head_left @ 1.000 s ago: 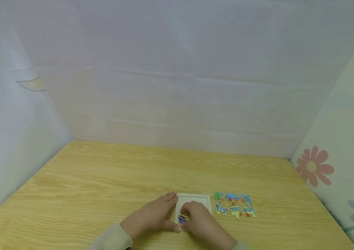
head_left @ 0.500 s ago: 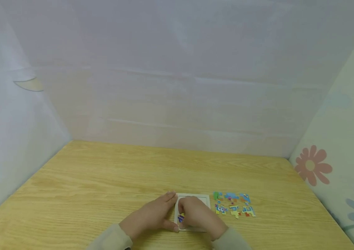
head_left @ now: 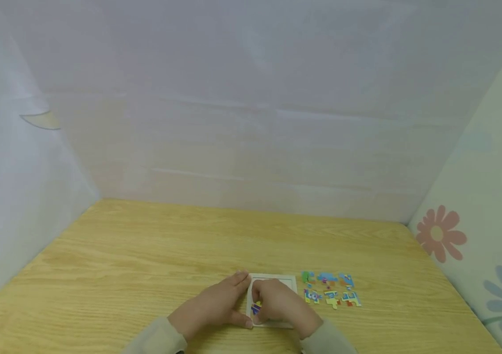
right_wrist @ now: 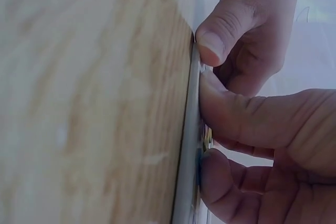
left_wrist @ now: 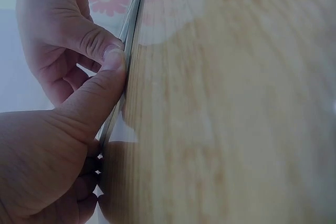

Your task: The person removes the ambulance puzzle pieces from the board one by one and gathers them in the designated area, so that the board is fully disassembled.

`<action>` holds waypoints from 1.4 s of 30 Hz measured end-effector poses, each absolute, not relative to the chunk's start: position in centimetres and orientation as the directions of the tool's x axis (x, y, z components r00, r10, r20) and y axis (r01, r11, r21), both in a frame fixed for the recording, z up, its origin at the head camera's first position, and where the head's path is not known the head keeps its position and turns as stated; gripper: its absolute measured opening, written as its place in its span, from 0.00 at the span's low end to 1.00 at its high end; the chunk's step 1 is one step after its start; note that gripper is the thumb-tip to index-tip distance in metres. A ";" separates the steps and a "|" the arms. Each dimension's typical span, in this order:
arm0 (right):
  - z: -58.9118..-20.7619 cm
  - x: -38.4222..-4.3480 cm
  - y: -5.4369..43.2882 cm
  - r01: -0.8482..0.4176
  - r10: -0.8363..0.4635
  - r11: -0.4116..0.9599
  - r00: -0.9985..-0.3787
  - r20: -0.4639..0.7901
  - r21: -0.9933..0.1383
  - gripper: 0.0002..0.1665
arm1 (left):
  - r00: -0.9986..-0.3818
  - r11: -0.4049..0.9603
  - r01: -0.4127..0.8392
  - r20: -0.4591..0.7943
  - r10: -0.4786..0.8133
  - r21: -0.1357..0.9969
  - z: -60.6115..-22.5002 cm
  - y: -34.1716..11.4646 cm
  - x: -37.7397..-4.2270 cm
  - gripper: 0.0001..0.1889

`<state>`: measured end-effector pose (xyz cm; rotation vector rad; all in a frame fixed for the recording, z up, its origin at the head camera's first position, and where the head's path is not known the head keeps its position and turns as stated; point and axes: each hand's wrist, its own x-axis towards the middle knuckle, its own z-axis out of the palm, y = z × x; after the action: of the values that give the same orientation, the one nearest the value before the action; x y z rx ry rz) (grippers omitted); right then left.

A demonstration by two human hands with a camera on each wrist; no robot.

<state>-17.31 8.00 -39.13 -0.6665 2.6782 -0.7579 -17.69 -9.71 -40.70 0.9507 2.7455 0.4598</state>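
A square, pale puzzle tray (head_left: pixel 273 276) lies on the table near the front. My left hand (head_left: pixel 222 302) spans its left side with fingers extended, fingertips at the far corner and thumb at the near one. In the left wrist view that thumb rests along the edge of the tray (left_wrist: pixel 135 14). Over the tray's left half, my right hand (head_left: pixel 275 297) has thumb and forefinger bent around a purple and yellow puzzle piece (head_left: pixel 255 308) at the near left corner. Only part of this piece shows. The right wrist view shows fingertips right at the tray (right_wrist: pixel 190 129), with colour between them.
Just right of the tray, several loose jigsaw pieces lie in two rows, among them a blue piece (head_left: pixel 327 278) at the back and a yellow one (head_left: pixel 332 298) in front. The wood-grained table (head_left: pixel 167 246) meets a pale cloth wall (head_left: pixel 242 147) behind.
My right hand has shifted slightly forward over the tray and turned, its fingers still at the piece, which now shows tilted. My left hand stays on the tray's left side.
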 end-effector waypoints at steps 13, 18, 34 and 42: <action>-39.6 -16.4 8.4 -0.417 -0.515 0.725 -0.856 -0.030 -0.548 0.21 | -0.780 0.753 0.552 -0.099 0.618 0.357 -40.7 -9.7 -17.7 0.51; -40.1 -16.0 8.5 -0.413 -0.483 0.735 -0.876 0.013 -0.538 0.23 | -0.779 0.753 0.554 -0.097 0.619 0.354 -40.7 -9.6 -17.7 0.51; -42.0 -14.9 9.2 -0.274 -0.344 0.603 -0.937 0.065 -0.750 0.23 | -0.772 0.745 0.569 -0.084 0.630 0.348 -40.9 -9.6 -17.9 0.51; -42.3 -14.7 9.4 -0.244 -0.285 0.584 -0.955 0.086 -0.774 0.16 | -0.776 0.753 0.571 -0.083 0.625 0.329 -40.9 -9.6 -17.7 0.50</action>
<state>-14.70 9.42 -42.30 -0.4601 2.7540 -1.3343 -17.73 -9.61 -40.92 0.9519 2.7622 0.4266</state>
